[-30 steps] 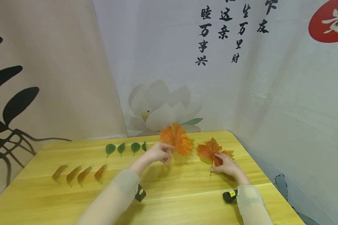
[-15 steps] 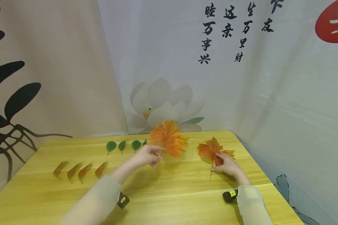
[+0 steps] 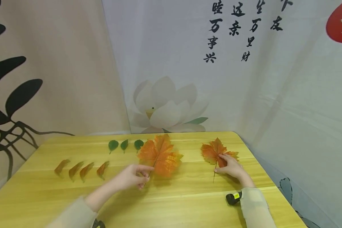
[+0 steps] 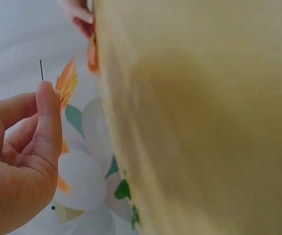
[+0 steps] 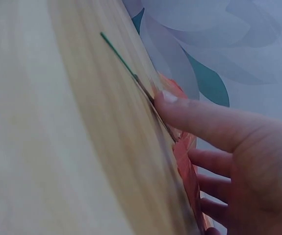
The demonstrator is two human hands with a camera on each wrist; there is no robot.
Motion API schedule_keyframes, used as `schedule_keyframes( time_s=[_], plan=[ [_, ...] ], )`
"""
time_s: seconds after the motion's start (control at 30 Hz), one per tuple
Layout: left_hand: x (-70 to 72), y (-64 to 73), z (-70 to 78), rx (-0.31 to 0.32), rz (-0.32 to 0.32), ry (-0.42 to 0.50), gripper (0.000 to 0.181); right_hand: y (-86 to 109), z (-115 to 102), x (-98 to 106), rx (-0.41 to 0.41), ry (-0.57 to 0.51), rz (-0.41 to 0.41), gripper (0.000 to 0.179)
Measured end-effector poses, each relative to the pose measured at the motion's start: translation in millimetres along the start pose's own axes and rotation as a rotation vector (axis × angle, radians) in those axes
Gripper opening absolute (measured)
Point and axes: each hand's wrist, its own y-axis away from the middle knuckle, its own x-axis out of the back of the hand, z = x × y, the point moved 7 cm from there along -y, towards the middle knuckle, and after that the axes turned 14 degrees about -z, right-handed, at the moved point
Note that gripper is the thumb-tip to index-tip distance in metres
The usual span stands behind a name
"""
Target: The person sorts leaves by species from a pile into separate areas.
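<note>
In the head view, my left hand [image 3: 131, 178] holds an orange maple leaf [image 3: 163, 158] by its thin stem, raised above the table [image 3: 188, 205]. Thumb and fingers pinch that stem in the left wrist view, its dark end [image 4: 41, 69] sticking out past the fingertips. At the right, my right hand [image 3: 233, 167] rests on a second orange-red maple leaf [image 3: 210, 153] lying on the table. In the right wrist view the thumb touches this leaf's stem [image 5: 118, 55], while the other fingers lie spread against the blade, which they partly hide.
Several small green leaves [image 3: 113, 145] form a row at the back left, the rightmost part of it covered by the raised leaf. In front of them lies a row of several curved brown-orange leaves [image 3: 86, 171]. A printed cloth backdrop [image 3: 171, 47] stands behind the table.
My left hand has drawn the held maple leaf leftward and nearer to me, from over the back edge to above the table. The right hand and its leaf stay in place.
</note>
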Motion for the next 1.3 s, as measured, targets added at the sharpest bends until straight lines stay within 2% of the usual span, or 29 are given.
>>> schedule_keyframes(
  time_s=[0.23, 0.5, 0.73, 1.0, 1.3],
  plan=[
    [-9.4, 27.4, -6.4, 0.017, -0.006, -0.058, 0.045, 4.1, 0.7, 3.0, 0.009, -0.004, 0.008, 0.09],
    [-8.3, 51.1, -19.4, 0.024, 0.01, -0.045, 0.046, 4.5, 0.9, 3.8, -0.011, 0.027, 0.012, 0.091],
    [-7.8, 68.6, -36.2, 0.076, 0.042, -0.038, 0.048, 0.1, -1.1, 0.1, 0.002, 0.01, 0.001, 0.092],
    [-9.7, 74.0, -41.2, 0.116, 0.079, -0.024, 0.049, 3.1, -3.2, 1.7, 0.01, -0.011, 0.007, 0.091],
    [-16.2, 72.8, -40.4, 0.137, 0.053, -0.009, 0.05, 4.1, -4.0, -1.4, 0.004, -0.017, -0.005, 0.091]
  ],
)
